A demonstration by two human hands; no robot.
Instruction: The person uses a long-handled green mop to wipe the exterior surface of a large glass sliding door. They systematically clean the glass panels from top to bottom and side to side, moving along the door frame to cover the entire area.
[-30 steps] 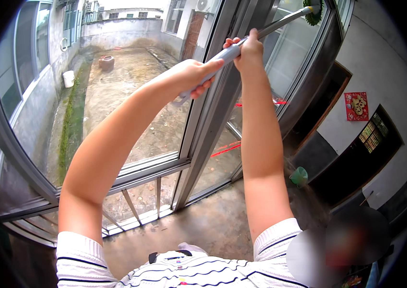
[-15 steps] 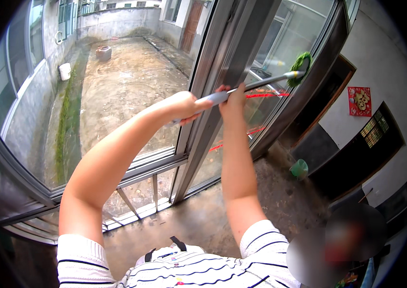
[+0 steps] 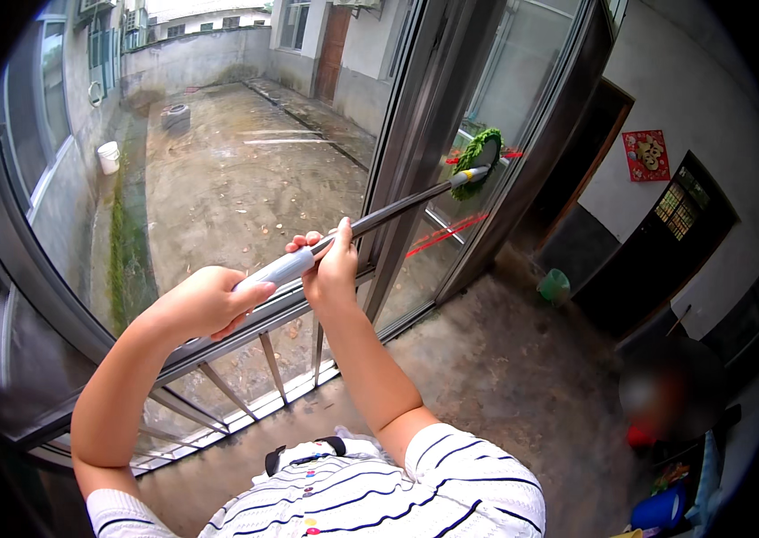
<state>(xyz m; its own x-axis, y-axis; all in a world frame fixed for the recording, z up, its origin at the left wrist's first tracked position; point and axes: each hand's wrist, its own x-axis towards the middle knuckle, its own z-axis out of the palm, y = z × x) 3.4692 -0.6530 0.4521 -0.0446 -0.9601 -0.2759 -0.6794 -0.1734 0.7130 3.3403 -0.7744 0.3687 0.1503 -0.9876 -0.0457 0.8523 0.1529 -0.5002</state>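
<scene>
Both of my hands hold a long-handled mop [image 3: 397, 212] with a grey grip and a round green fluffy head [image 3: 467, 163]. My left hand [image 3: 200, 303] is closed around the grip's lower end, thumb along it. Where the grip meets the metal pole, my right hand [image 3: 333, 271] wraps around it, fingers partly hidden. Slanting up and to the right, the pole crosses the grey window frame [image 3: 406, 148]. The green head is at the glass pane [image 3: 433, 260] to the right of that frame, and its far side is hidden.
Metal bars [image 3: 274, 366] run along the window's bottom. A green bucket [image 3: 554, 285] stands on the concrete floor [image 3: 496, 377] near a dark door [image 3: 657, 242]. At the lower right are a blurred shape and a blue container [image 3: 659, 509]. A walled yard lies outside.
Both hands have moved down and left with the mop. Its green head has come lower and leftward along the glass. The view has shifted slightly too.
</scene>
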